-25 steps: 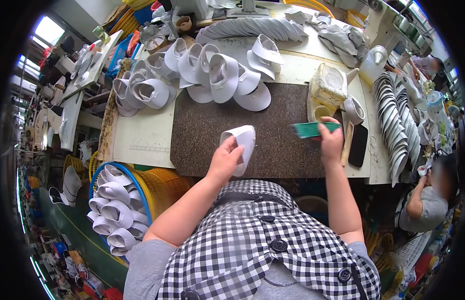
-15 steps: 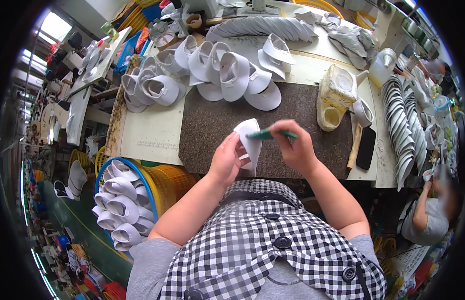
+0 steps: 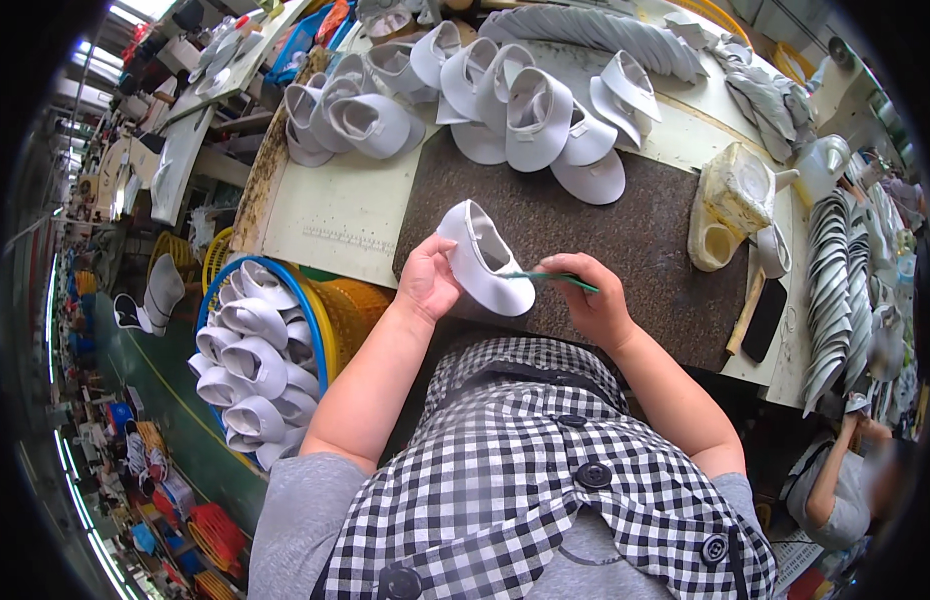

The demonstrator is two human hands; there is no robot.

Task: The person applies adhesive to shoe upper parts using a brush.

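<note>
My left hand [image 3: 428, 280] grips a white shoe upper [image 3: 482, 262] by its left side and holds it over the near edge of a dark brown mat [image 3: 625, 225]. My right hand [image 3: 588, 298] pinches a thin green brush [image 3: 550, 277] whose tip reaches into the opening of that upper. Both hands are close together in front of my checked shirt.
A pile of white uppers [image 3: 485, 100] lies at the mat's far edge. A blue-rimmed basket [image 3: 255, 360] with several uppers stands at my left. A yellowish glue pot [image 3: 730, 195], a wooden-handled tool [image 3: 748, 310], a black phone [image 3: 764, 320] and stacked grey pieces [image 3: 835, 290] lie to the right. Another person [image 3: 845, 490] sits lower right.
My right hand came back from the glue pot at the right with the green brush and brought its tip into the upper. My left hand lifted and tilted the upper.
</note>
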